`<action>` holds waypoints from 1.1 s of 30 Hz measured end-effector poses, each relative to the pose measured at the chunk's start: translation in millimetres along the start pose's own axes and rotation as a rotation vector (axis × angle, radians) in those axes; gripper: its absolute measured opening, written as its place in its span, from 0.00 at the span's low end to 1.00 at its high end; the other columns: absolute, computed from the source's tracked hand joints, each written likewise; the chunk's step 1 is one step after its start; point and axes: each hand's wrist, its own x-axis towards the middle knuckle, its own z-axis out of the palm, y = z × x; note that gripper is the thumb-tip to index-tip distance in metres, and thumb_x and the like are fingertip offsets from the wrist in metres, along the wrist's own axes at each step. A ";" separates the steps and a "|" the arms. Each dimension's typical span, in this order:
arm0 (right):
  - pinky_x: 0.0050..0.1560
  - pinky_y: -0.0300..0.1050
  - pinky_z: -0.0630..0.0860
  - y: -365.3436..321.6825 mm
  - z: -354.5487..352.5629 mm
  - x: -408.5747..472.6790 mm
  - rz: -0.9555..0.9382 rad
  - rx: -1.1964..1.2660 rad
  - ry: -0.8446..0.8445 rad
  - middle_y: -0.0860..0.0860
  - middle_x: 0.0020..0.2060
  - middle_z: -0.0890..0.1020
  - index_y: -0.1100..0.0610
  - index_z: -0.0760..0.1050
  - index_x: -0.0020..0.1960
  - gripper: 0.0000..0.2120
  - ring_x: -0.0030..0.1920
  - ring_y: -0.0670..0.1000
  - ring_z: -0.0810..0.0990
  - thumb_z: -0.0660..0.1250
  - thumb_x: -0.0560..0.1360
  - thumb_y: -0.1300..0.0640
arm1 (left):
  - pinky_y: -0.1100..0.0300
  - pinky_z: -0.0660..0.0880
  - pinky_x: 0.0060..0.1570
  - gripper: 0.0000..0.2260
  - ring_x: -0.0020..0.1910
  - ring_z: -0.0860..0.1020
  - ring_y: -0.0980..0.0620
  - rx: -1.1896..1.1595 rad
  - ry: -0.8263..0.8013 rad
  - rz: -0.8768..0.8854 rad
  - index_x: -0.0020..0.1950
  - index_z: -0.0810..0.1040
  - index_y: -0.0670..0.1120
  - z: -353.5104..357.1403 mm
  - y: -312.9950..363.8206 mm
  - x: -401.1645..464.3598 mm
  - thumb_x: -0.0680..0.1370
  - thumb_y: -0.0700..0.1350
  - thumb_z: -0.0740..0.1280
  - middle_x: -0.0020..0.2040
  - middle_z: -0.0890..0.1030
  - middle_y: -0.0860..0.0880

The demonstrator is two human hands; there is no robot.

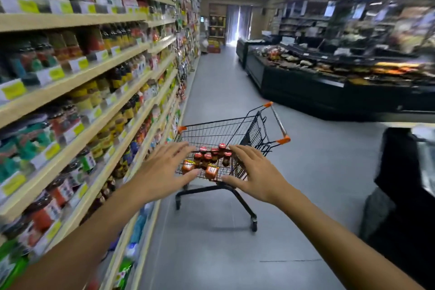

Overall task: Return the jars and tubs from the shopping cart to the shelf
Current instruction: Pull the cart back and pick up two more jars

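Observation:
A black wire shopping cart [253, 126] with orange corners stands in the aisle ahead of me. Inside it lie several dark jars with red lids [213, 155] and two orange tubs [211, 171] on their sides. My left hand [162, 172] is stretched out in front of the cart's near left side, fingers spread, holding nothing. My right hand [255, 173] reaches out at the cart's near right side, fingers apart and empty. The long wooden shelf [94, 122] full of jars and bottles runs along my left.
Grey floor stretches down the aisle past the cart. A black chilled display counter [306, 87] with food stands at the right. A dark unit [404, 195] sits close at my right. A bright doorway lies at the aisle's far end.

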 end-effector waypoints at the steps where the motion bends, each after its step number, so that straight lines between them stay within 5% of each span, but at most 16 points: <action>1: 0.79 0.49 0.53 3.9 3.9 12.3 0.031 -0.002 -0.002 0.46 0.79 0.62 0.47 0.55 0.82 0.42 0.79 0.50 0.57 0.59 0.75 0.27 | 0.50 0.52 0.80 0.40 0.80 0.55 0.54 0.002 -0.001 0.014 0.80 0.54 0.62 4.1 -10.8 17.5 0.72 0.77 0.42 0.81 0.56 0.58; 14: 0.79 0.54 0.60 72.7 50.9 163.1 0.229 0.034 0.023 0.45 0.79 0.63 0.46 0.55 0.81 0.42 0.78 0.48 0.58 0.58 0.74 0.26 | 0.50 0.53 0.78 0.37 0.80 0.56 0.53 -0.019 -0.112 0.178 0.81 0.54 0.59 50.2 -105.3 220.9 0.75 0.74 0.47 0.81 0.57 0.56; 25: 0.79 0.53 0.60 241.8 103.3 304.6 0.243 0.085 -0.023 0.47 0.78 0.64 0.47 0.56 0.81 0.42 0.78 0.49 0.59 0.57 0.75 0.26 | 0.43 0.59 0.78 0.45 0.80 0.57 0.53 -0.088 -0.169 0.112 0.80 0.54 0.61 132.6 -126.2 419.4 0.67 0.81 0.37 0.81 0.58 0.57; 33: 0.77 0.50 0.60 327.8 142.3 399.9 0.252 0.128 -0.093 0.45 0.78 0.62 0.45 0.54 0.82 0.40 0.78 0.47 0.59 0.58 0.76 0.27 | 0.44 0.60 0.78 0.40 0.80 0.58 0.52 -0.131 -0.237 0.047 0.80 0.55 0.61 190.5 -150.3 532.8 0.72 0.78 0.45 0.81 0.59 0.56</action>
